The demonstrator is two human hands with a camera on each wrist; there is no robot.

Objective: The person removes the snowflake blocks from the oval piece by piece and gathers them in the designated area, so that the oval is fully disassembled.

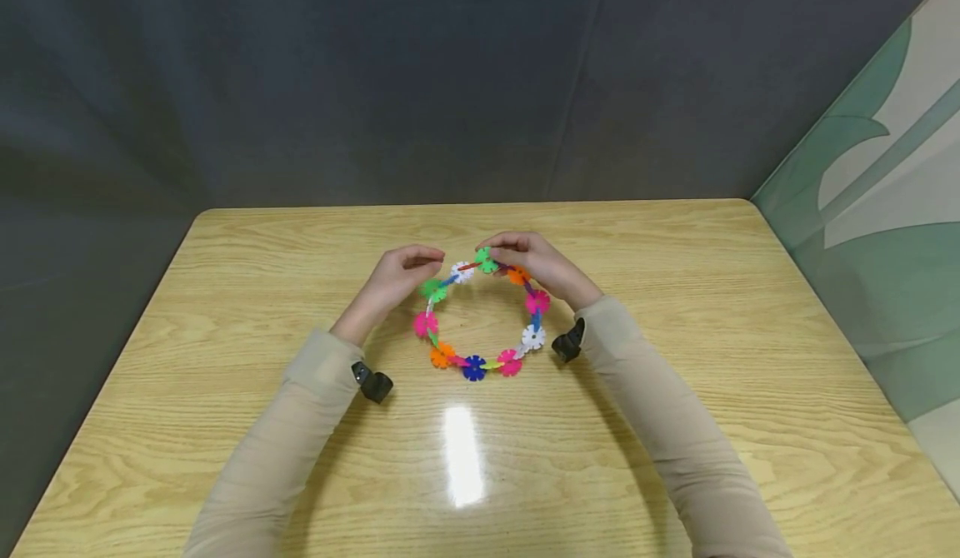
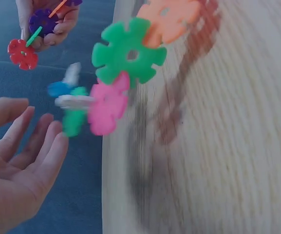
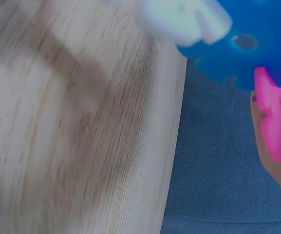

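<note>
Plastic notched snowflake discs in many colours are joined edge to edge into a ring (image 1: pixel 510 363), held above the wooden table. At its far side my right hand (image 1: pixel 546 266) pinches the ring by a green disc (image 1: pixel 486 260); a purple disc (image 2: pixel 43 22) shows against those fingers in the left wrist view. My left hand (image 1: pixel 405 273) is beside the far left part, fingers loosely bent, with a gap between thumb and fingertips. In the left wrist view its fingertips come close to a green disc (image 2: pixel 75 117). The right wrist view shows a blue disc (image 3: pixel 247 41) and a pink disc (image 3: pixel 275 117).
The wooden table (image 1: pixel 225 308) reaches a dark cloth wall (image 1: pixel 390 83) at the back. A green and white patterned panel (image 1: pixel 900 208) stands along the right. Small black cameras (image 1: pixel 372 381) are strapped to both sleeved wrists.
</note>
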